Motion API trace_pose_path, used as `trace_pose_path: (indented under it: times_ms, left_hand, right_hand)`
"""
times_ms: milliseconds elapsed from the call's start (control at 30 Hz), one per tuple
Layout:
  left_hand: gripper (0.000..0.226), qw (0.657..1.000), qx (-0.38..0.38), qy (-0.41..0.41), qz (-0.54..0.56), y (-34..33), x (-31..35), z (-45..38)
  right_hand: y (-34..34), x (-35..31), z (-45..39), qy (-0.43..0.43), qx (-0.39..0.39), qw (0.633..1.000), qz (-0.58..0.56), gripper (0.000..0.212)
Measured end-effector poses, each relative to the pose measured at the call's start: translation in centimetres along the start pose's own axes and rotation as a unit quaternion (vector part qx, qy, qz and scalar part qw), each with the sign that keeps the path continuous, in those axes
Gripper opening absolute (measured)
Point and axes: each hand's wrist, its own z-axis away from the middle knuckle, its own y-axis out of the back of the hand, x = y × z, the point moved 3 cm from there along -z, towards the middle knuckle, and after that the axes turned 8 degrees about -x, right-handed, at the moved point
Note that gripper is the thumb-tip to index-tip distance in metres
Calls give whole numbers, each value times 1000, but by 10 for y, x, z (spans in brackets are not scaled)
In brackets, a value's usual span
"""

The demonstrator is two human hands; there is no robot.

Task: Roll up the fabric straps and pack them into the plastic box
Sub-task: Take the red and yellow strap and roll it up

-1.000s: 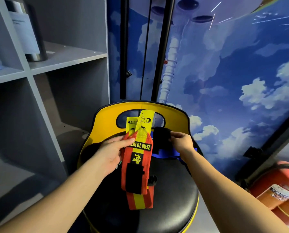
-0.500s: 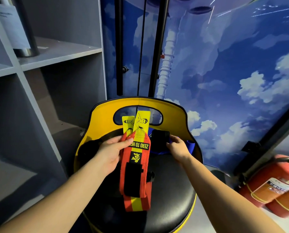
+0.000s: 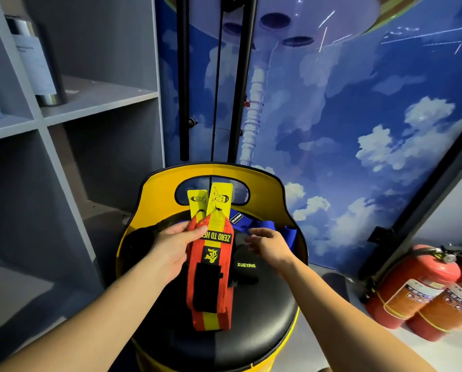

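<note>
Our left hand (image 3: pixel 170 248) pinches the red-and-yellow straps (image 3: pixel 211 277), hanging flat over the stool (image 3: pixel 251 331). At three o'clock, our right hand (image 3: pixel 270 244) hovers spread over a black strap (image 3: pixel 244 260), partly hidden; blue fabric (image 3: pixel 264 226) lies behind.

Front of the black seat (image 3: pixel 251 331) is open for a hand, but the yellow backrest (image 3: pixel 264 189) walls off the far side, 2 fire extinguishers (image 3: pixel 423 288) crowd right.
</note>
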Motion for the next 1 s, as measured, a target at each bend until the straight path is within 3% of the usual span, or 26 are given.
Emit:
trace_pose_path:
  times_ms: [200, 367, 1000]
  left_hand:
    - [24, 1000, -5, -28, 9, -3, 15, 20]
    - [31, 998, -27, -53, 9, -8, 36, 43]
    - [24, 988, -80, -135, -14, -34, 119, 126]
  right_hand:
    - [-39, -62, 50, 110, -112, 988, -8, 24]
    - [-48, -87, 74, 177, -59, 982, 10, 4]
    - [-52, -169, 169, 274, 10, 960, -54, 17]
